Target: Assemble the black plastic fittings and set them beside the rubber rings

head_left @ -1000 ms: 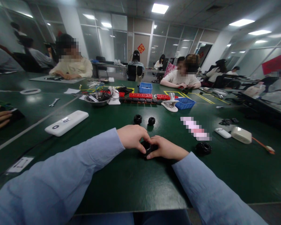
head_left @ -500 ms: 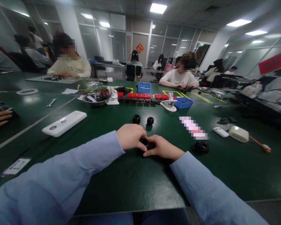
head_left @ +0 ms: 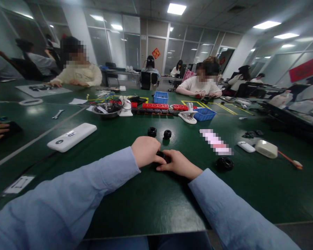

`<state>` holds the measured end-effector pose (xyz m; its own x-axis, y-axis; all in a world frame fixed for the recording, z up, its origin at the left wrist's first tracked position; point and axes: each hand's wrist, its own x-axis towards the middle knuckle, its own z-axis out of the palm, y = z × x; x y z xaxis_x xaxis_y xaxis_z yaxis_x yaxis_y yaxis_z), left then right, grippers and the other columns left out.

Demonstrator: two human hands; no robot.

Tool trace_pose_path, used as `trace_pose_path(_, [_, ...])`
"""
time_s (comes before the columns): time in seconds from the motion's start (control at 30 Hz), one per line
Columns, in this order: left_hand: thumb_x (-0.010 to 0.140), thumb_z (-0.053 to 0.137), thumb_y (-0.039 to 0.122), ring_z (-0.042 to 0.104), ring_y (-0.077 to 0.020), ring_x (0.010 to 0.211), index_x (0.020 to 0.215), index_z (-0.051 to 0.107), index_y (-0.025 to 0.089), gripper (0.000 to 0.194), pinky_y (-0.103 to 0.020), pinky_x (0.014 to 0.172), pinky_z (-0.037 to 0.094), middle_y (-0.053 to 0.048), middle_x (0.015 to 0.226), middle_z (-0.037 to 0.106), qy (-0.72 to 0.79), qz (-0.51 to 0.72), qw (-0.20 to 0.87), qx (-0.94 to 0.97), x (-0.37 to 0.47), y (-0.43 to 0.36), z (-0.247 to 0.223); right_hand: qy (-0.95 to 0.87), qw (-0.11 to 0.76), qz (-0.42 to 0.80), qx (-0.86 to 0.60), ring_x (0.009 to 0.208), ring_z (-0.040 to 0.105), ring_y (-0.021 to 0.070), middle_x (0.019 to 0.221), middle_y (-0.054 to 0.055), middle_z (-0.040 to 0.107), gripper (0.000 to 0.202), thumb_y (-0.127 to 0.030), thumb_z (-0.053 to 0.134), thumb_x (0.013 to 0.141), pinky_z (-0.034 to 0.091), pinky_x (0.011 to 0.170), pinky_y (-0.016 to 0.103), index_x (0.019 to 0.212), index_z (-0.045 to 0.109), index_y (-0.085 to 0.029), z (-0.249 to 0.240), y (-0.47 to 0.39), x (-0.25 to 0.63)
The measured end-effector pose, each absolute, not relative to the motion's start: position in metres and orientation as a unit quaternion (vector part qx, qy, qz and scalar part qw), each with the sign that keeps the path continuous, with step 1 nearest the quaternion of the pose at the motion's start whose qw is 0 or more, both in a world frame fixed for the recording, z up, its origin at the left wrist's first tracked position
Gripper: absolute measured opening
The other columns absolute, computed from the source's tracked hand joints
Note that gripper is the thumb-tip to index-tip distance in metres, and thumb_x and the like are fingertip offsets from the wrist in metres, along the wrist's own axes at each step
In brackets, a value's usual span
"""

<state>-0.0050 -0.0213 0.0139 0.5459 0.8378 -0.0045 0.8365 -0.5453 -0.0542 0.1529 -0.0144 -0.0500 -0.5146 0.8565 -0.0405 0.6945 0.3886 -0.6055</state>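
Note:
Both my hands meet over the dark green table around a small black round part with an open middle, mostly hidden by my fingers. From the left, my left hand grips it, fingers curled over the far side and thumb on the near side. My right hand closes on its right side between thumb and fingers. Just beyond my hands stand two black ribbed round parts, one on the left and a smaller one on the right. A larger black ring-shaped part lies right of my right hand.
To the left lies a white power-bank-like box with a cable. Farther back are a metal bowl of wires, red trays, a white clamp and blue baskets. A blurred pink phone-shaped item lies right. Co-workers sit opposite.
My fingers have shifted slightly around the black part, and less of its opening shows. Across the table at left, a co-worker's hand and the grey mat have moved left.

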Motion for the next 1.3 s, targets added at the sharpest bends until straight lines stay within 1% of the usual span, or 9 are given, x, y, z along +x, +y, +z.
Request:
trace_pose_path(0.47, [0.079, 0.03, 0.074, 0.064, -0.03, 0.074, 0.077, 0.069, 0.008, 0.076, -0.032, 0.057, 0.041, -0.017, 0.077, 0.066, -0.549, 0.016, 0.085, -0.832, 0.001, -0.024, 0.007, -0.799, 0.156, 0.15, -0.562, 0.058, 0.049, 0.0129, 0.065, -0.001, 0.055, 0.045, -0.059, 0.067, 0.063, 0.023, 0.049, 0.024, 0.066, 0.049, -0.019, -0.059, -0.02, 0.137])
trace_pose_path(0.6, [0.08, 0.024, 0.075, 0.064, -0.0306, 0.075, 0.076, 0.069, 0.008, 0.081, -0.033, 0.059, 0.041, -0.019, 0.077, 0.066, -0.554, 0.019, 0.089, -0.827, 0.002, -0.023, 0.004, -0.799, 0.151, 0.109, -0.572, 0.061, 0.053, 0.0159, 0.066, 0.002, 0.058, 0.048, -0.065, 0.063, 0.064, 0.027, 0.051, 0.025, 0.067, 0.052, -0.019, -0.059, -0.022, 0.132])
trace_pose_path(0.77, [0.08, 0.017, 0.075, 0.064, -0.032, 0.076, 0.076, 0.07, 0.008, 0.086, -0.033, 0.058, 0.041, -0.02, 0.077, 0.066, -0.573, 0.026, 0.066, -0.817, -0.003, -0.02, 0.005, -0.809, 0.158, 0.12, -0.554, 0.073, 0.059, 0.0196, 0.078, 0.005, 0.064, 0.043, -0.059, 0.063, 0.069, 0.036, 0.059, 0.027, 0.082, 0.061, -0.018, -0.057, -0.025, 0.133])
trace_pose_path(0.9, [0.081, 0.021, 0.073, 0.063, -0.0298, 0.079, 0.084, 0.069, 0.014, 0.076, -0.031, 0.059, 0.041, -0.014, 0.081, 0.067, -0.578, 0.011, 0.04, -0.815, -0.017, -0.008, 0.013, -0.814, 0.149, 0.155, -0.539, 0.07, 0.058, 0.019, 0.08, 0.006, 0.064, 0.047, -0.056, 0.066, 0.068, 0.036, 0.057, 0.026, 0.095, 0.062, -0.018, -0.054, -0.022, 0.141])
trace_pose_path(1.0, [0.082, 0.035, 0.067, 0.061, -0.0247, 0.081, 0.11, 0.062, 0.019, 0.061, -0.028, 0.062, 0.041, -0.008, 0.089, 0.066, -0.517, -0.041, 0.004, -0.855, -0.028, 0.003, 0.015, -0.832, 0.129, 0.213, -0.495, 0.063, 0.055, 0.0153, 0.072, 0.003, 0.062, 0.038, -0.048, 0.068, 0.07, 0.033, 0.055, 0.025, 0.091, 0.063, -0.017, -0.05, -0.017, 0.15])
trace_pose_path(1.1, [0.084, 0.038, 0.06, 0.059, -0.0197, 0.077, 0.121, 0.053, 0.018, 0.058, -0.026, 0.061, 0.04, -0.005, 0.092, 0.064, -0.461, -0.141, -0.039, -0.875, -0.036, 0.012, 0.004, -0.853, 0.122, 0.261, -0.435, 0.061, 0.052, 0.0127, 0.069, 0.0, 0.06, 0.028, -0.041, 0.069, 0.071, 0.032, 0.055, 0.024, 0.087, 0.064, -0.018, -0.046, -0.013, 0.157])
trace_pose_path(1.17, [0.086, 0.038, 0.056, 0.057, -0.0168, 0.07, 0.123, 0.051, 0.016, 0.056, -0.025, 0.06, 0.039, -0.004, 0.088, 0.063, -0.44, -0.193, -0.064, -0.875, -0.039, 0.015, -0.011, -0.865, 0.12, 0.276, -0.402, 0.06, 0.05, 0.0118, 0.067, -0.002, 0.058, 0.025, -0.037, 0.069, 0.072, 0.032, 0.056, 0.024, 0.086, 0.064, -0.018, -0.046, -0.012, 0.161])
trace_pose_path(1.23, [0.087, 0.038, 0.05, 0.055, -0.0147, 0.062, 0.119, 0.054, 0.017, 0.049, -0.024, 0.058, 0.038, -0.001, 0.075, 0.062, -0.43, -0.225, -0.086, -0.87, -0.042, 0.016, -0.028, -0.874, 0.123, 0.272, -0.383, 0.061, 0.049, 0.0117, 0.066, -0.002, 0.055, 0.024, -0.037, 0.07, 0.071, 0.032, 0.058, 0.024, 0.085, 0.065, -0.017, -0.046, -0.01, 0.164])
trace_pose_path(1.3, [0.089, 0.037, 0.046, 0.053, -0.0133, 0.058, 0.099, 0.063, 0.019, 0.039, -0.023, 0.057, 0.037, 0.002, 0.062, 0.058, -0.422, -0.236, -0.09, -0.871, -0.044, 0.015, -0.044, -0.878, 0.131, 0.262, -0.378, 0.063, 0.048, 0.0125, 0.066, -0.002, 0.054, 0.027, -0.04, 0.07, 0.07, 0.033, 0.059, 0.025, 0.083, 0.065, -0.017, -0.048, -0.009, 0.165])
